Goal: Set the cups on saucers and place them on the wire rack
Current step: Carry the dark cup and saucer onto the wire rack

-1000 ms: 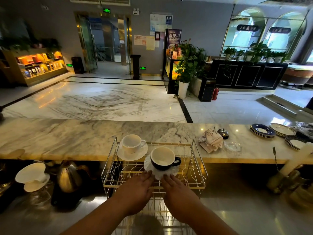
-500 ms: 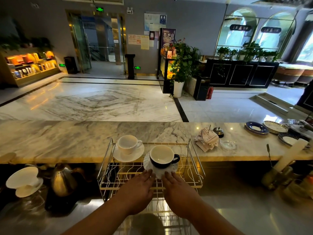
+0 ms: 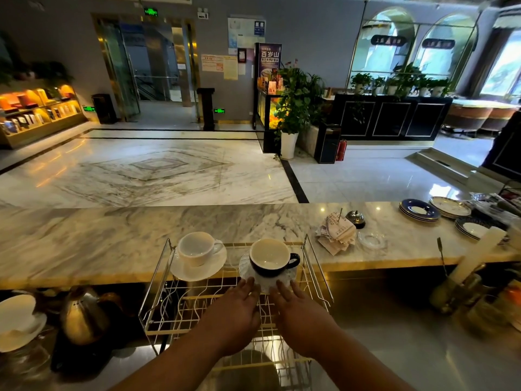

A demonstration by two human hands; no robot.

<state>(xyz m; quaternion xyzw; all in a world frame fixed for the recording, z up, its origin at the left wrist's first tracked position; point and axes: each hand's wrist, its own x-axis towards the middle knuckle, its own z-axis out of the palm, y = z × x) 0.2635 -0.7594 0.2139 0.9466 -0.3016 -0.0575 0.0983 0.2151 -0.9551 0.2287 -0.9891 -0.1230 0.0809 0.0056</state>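
A wire rack (image 3: 158,280) stands on the lower steel counter against the marble bar. On its top tier sits a white cup (image 3: 196,248) on a white saucer (image 3: 197,270), at the left. To its right a dark blue cup (image 3: 272,258) with a white inside sits on a pale patterned saucer (image 3: 272,282). My left hand (image 3: 234,314) and my right hand (image 3: 298,316) lie flat, fingers straight, with the fingertips at the near edge of that saucer, one on each side.
A metal kettle (image 3: 83,317) and a white cup on a saucer (image 3: 17,323) stand left of the rack. On the marble bar (image 3: 84,241) to the right lie receipts (image 3: 337,232), a bell (image 3: 355,218), a glass dish (image 3: 372,240) and stacks of plates (image 3: 420,210).
The dark cup and its saucer have slid a little further back on the rack, with both hands following at the saucer's near edge. The camera view shifted slightly.
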